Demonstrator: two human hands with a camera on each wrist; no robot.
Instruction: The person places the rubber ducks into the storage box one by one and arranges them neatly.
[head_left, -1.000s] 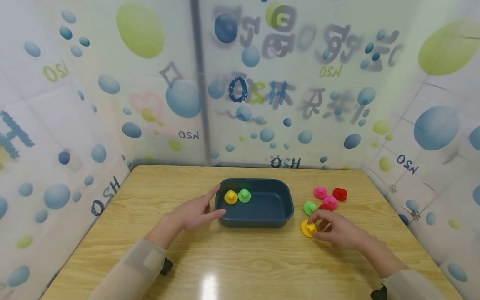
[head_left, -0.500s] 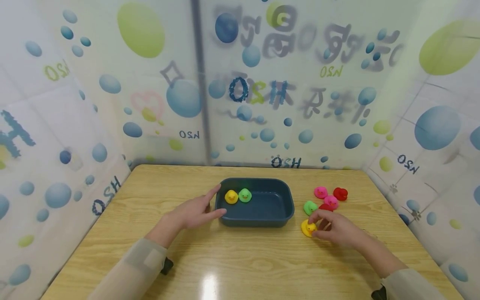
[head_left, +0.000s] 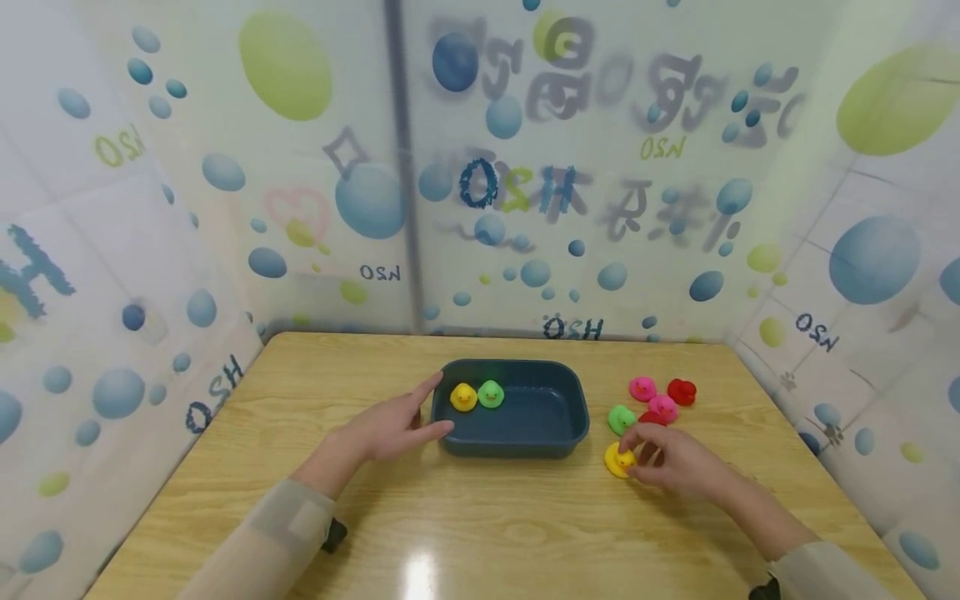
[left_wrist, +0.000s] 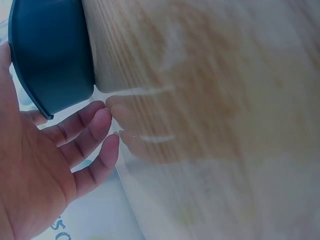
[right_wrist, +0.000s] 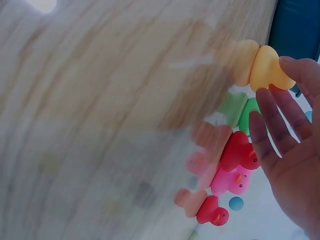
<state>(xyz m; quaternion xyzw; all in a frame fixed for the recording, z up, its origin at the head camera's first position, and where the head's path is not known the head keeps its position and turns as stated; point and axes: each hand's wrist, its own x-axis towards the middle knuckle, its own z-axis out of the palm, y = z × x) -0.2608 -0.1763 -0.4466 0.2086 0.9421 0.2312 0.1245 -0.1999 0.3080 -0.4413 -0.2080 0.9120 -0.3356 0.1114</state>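
My right hand (head_left: 678, 460) pinches a yellow rubber duck (head_left: 618, 461) between thumb and fingertips, low at the tabletop. In the right wrist view the thumb meets one side of this duck (right_wrist: 269, 70) and the fingertips (right_wrist: 264, 95) meet the other. At the left end of a dark blue tray (head_left: 525, 450), my left hand (head_left: 386, 429) has thumb and index finger spread against the rim. In the left wrist view its other fingers (left_wrist: 102, 122) bend loosely below the tray wall (left_wrist: 55, 55). Inside the tray sit a yellow duck (head_left: 463, 397) and a green duck (head_left: 491, 394).
Beyond my right hand is a cluster of rubber ducks: a green one (head_left: 621, 419), two pink ones (head_left: 642, 388) and two red ones (head_left: 682, 392). One red duck is partly hidden by the hand. Patterned curtains (head_left: 480, 275) border the wooden table (head_left: 495, 525) at the back and sides.
The head view has shifted very slightly. Both hands, the tray and the ducks keep practically the same places.
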